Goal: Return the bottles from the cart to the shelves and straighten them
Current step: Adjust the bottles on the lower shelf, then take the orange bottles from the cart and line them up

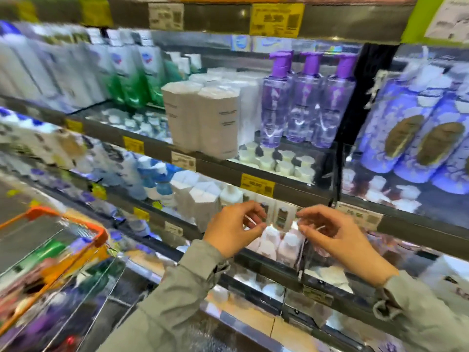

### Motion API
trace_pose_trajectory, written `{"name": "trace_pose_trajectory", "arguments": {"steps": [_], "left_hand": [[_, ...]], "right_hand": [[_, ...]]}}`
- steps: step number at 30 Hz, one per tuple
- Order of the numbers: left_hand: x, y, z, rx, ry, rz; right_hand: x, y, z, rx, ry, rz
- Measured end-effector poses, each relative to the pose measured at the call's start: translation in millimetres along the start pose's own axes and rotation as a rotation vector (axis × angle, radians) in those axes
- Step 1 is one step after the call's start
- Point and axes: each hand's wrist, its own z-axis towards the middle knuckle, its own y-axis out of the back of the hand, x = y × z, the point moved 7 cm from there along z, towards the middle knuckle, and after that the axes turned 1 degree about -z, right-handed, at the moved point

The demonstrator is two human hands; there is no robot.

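Observation:
My left hand [234, 228] and my right hand [335, 241] hover side by side in front of a lower shelf [269, 266]. Their fingers are loosely curled and hold nothing. Between the fingertips, just behind them, stand pale pink and white bottles [288, 247] in a row on that shelf. The hands do not plainly touch them. At the lower left is the cart [100, 236] with an orange rim. Blurred green, purple and red bottles [48, 252] lie inside it.
Shelves rise in front of me. Three purple pump bottles [304, 97] stand upper centre, white boxes [200, 118] to their left, and green and white bottles [132, 80] further left. Blue-lilac packs [416, 130] fill the right bay. Yellow price tags [257, 185] line the shelf edges.

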Motion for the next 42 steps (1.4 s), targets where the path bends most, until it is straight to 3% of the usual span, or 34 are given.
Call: {"name": "trace_pose_trajectory", "arguments": {"steps": [9, 16, 24, 32, 38, 42], "left_hand": [[101, 136, -22, -0.112, 0.029, 0.040], [196, 248, -62, -0.153, 0.146, 0.067], [281, 342, -102, -0.276, 0.290, 0.042], [415, 382, -206, -0.487, 0.775, -0.032], [449, 390, -284, -0.612, 1.073, -0.031], [461, 383, -334, -0.699, 1.252, -0.036]], "right_hand": [[53, -151, 93, 0.003, 0.050, 0.134], [83, -291, 154, 0.099, 0.070, 0.183], [117, -401, 218, 0.259, 0.061, 0.231], [92, -554, 262, 0.689, 0.068, 0.063], [65, -661, 260, 1.031, 0.038, -0.062], [65, -714, 257, 1.136, 0.127, -0.138]]}}
